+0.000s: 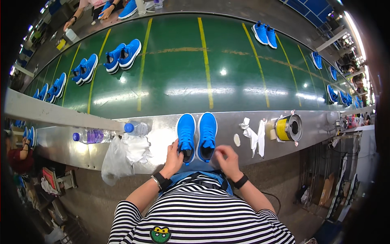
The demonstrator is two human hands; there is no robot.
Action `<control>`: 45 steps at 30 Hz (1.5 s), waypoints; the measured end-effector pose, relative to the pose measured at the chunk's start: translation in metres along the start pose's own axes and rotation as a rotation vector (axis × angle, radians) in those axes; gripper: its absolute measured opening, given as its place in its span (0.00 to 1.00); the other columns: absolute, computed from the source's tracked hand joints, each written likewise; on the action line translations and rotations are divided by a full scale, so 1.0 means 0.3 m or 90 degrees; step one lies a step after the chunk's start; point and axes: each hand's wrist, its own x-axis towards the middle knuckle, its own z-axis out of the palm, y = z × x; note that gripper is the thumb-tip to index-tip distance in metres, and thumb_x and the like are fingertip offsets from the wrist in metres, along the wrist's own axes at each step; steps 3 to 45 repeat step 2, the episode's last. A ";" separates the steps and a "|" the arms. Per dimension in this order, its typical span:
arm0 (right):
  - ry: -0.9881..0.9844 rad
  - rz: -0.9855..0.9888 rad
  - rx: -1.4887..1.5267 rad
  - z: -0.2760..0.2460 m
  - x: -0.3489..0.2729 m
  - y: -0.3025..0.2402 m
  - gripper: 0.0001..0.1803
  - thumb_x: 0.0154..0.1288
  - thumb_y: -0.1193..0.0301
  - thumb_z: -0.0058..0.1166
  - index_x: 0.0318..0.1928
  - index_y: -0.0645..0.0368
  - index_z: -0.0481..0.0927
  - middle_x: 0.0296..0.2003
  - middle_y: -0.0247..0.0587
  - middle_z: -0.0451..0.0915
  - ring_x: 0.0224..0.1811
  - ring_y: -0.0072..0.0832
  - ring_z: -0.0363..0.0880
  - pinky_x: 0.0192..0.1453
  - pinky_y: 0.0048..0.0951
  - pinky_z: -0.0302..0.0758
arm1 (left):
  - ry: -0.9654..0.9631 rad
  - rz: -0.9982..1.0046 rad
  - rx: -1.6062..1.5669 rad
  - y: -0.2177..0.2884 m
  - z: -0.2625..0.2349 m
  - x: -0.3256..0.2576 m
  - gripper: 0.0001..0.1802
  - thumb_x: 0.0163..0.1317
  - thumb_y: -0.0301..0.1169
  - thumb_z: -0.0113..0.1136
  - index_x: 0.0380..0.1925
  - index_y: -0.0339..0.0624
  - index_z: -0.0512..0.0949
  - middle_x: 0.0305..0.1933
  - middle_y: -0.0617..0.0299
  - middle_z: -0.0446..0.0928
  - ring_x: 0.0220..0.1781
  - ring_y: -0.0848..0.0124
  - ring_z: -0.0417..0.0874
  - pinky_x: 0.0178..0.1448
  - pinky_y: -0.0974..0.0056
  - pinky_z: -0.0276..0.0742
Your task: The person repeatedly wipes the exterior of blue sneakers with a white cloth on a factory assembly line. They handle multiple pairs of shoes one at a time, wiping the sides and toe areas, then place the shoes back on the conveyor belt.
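Note:
Two blue sneakers with white soles stand side by side on the metal ledge before me, toes pointing away. My left hand (174, 157) grips the rear outer side of the left sneaker (186, 131), by its dark collar. Just beside the heel of the right sneaker (207, 131) is my right hand (227, 160), slightly blurred. Its fingers are curled in, and whatever may be in them is hidden. Both sneakers are laced in blue.
Pairs of blue sneakers (130, 54) ride on the green conveyor belt (178, 73) beyond the metal ledge (239, 118). Plastic bottles (95, 136) and a clear bag (115, 162) lie left; white scraps (254, 136) and a yellow tin (281, 129) right. A co-worker's hand (106, 13) handles a shoe opposite.

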 end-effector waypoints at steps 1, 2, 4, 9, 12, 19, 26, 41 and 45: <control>-0.122 -0.035 -0.026 -0.007 -0.008 -0.026 0.12 0.56 0.73 0.56 0.43 0.56 0.79 0.37 0.44 0.78 0.37 0.32 0.78 0.44 0.27 0.74 | -0.014 0.000 0.005 -0.005 0.004 0.016 0.35 0.52 0.21 0.50 0.63 0.33 0.54 0.54 0.39 0.62 0.55 0.49 0.66 0.62 0.55 0.61; -0.216 -0.121 -0.140 0.020 -0.018 -0.042 0.13 0.57 0.71 0.56 0.44 0.53 0.79 0.41 0.42 0.79 0.49 0.33 0.75 0.56 0.37 0.69 | -0.029 -0.001 0.011 -0.015 0.008 0.032 0.35 0.52 0.22 0.50 0.63 0.34 0.54 0.55 0.40 0.61 0.55 0.49 0.66 0.63 0.54 0.61; -0.216 -0.121 -0.140 0.020 -0.018 -0.042 0.13 0.57 0.71 0.56 0.44 0.53 0.79 0.41 0.42 0.79 0.49 0.33 0.75 0.56 0.37 0.69 | -0.029 -0.001 0.011 -0.015 0.008 0.032 0.35 0.52 0.22 0.50 0.63 0.34 0.54 0.55 0.40 0.61 0.55 0.49 0.66 0.63 0.54 0.61; -0.216 -0.121 -0.140 0.020 -0.018 -0.042 0.13 0.57 0.71 0.56 0.44 0.53 0.79 0.41 0.42 0.79 0.49 0.33 0.75 0.56 0.37 0.69 | -0.029 -0.001 0.011 -0.015 0.008 0.032 0.35 0.52 0.22 0.50 0.63 0.34 0.54 0.55 0.40 0.61 0.55 0.49 0.66 0.63 0.54 0.61; -0.216 -0.121 -0.140 0.020 -0.018 -0.042 0.13 0.57 0.71 0.56 0.44 0.53 0.79 0.41 0.42 0.79 0.49 0.33 0.75 0.56 0.37 0.69 | -0.029 -0.001 0.011 -0.015 0.008 0.032 0.35 0.52 0.22 0.50 0.63 0.34 0.54 0.55 0.40 0.61 0.55 0.49 0.66 0.63 0.54 0.61; -0.216 -0.121 -0.140 0.020 -0.018 -0.042 0.13 0.57 0.71 0.56 0.44 0.53 0.79 0.41 0.42 0.79 0.49 0.33 0.75 0.56 0.37 0.69 | -0.029 -0.001 0.011 -0.015 0.008 0.032 0.35 0.52 0.22 0.50 0.63 0.34 0.54 0.55 0.40 0.61 0.55 0.49 0.66 0.63 0.54 0.61; -0.216 -0.121 -0.140 0.020 -0.018 -0.042 0.13 0.57 0.71 0.56 0.44 0.53 0.79 0.41 0.42 0.79 0.49 0.33 0.75 0.56 0.37 0.69 | -0.029 -0.001 0.011 -0.015 0.008 0.032 0.35 0.52 0.22 0.50 0.63 0.34 0.54 0.55 0.40 0.61 0.55 0.49 0.66 0.63 0.54 0.61; -0.216 -0.121 -0.140 0.020 -0.018 -0.042 0.13 0.57 0.71 0.56 0.44 0.53 0.79 0.41 0.42 0.79 0.49 0.33 0.75 0.56 0.37 0.69 | -0.029 -0.001 0.011 -0.015 0.008 0.032 0.35 0.52 0.22 0.50 0.63 0.34 0.54 0.55 0.40 0.61 0.55 0.49 0.66 0.63 0.54 0.61; -0.216 -0.121 -0.140 0.020 -0.018 -0.042 0.13 0.57 0.71 0.56 0.44 0.53 0.79 0.41 0.42 0.79 0.49 0.33 0.75 0.56 0.37 0.69 | -0.029 -0.001 0.011 -0.015 0.008 0.032 0.35 0.52 0.22 0.50 0.63 0.34 0.54 0.55 0.40 0.61 0.55 0.49 0.66 0.63 0.54 0.61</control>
